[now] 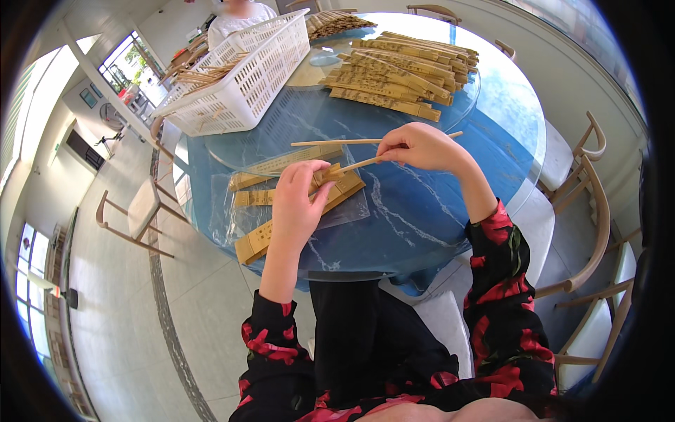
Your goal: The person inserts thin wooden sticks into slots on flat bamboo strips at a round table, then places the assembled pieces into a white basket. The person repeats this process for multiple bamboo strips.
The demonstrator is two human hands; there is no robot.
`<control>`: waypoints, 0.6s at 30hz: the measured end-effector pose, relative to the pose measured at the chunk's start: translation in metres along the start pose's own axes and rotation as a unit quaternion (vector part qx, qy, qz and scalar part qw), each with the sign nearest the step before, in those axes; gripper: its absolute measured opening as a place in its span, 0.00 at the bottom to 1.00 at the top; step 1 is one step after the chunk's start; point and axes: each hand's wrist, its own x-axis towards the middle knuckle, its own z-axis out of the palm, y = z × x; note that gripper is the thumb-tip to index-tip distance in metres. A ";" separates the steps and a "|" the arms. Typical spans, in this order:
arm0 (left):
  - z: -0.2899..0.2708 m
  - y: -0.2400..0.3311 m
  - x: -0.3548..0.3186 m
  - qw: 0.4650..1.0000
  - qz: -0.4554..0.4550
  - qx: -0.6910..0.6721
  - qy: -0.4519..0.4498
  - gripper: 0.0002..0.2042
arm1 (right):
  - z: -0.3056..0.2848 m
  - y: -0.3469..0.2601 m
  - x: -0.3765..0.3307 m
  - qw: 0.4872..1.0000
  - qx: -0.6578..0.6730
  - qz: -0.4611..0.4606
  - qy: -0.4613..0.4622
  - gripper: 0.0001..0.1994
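Note:
My left hand (299, 197) pinches a tan printed paper chopstick sleeve (331, 171) near its end, above the near left of the round table. My right hand (420, 146), to the right of it, grips a pair of wooden chopsticks. One chopstick (360, 165) reaches down to the sleeve's end; whether its tip is inside, I cannot tell. The other chopstick (330, 143) points left above it, apart from the sleeve. Several more paper sleeves (254, 243) lie under and beside my left hand, on a clear plastic bag (357, 205). My left palm and fingers partly cover them.
A white plastic basket (260, 88) holding loose chopsticks (211, 73) stands at the back left. Behind my hands, a large heap of tan sleeves (404, 74) rests on the glass turntable; another pile (337, 24) is farther back. A person (242, 20) is beyond the basket. Chairs (144, 211) surround the table.

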 end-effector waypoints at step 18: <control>-0.004 0.002 0.007 0.992 0.082 0.057 0.080 0.04 | 0.014 -0.023 -0.004 0.995 0.086 -0.001 -0.051 0.10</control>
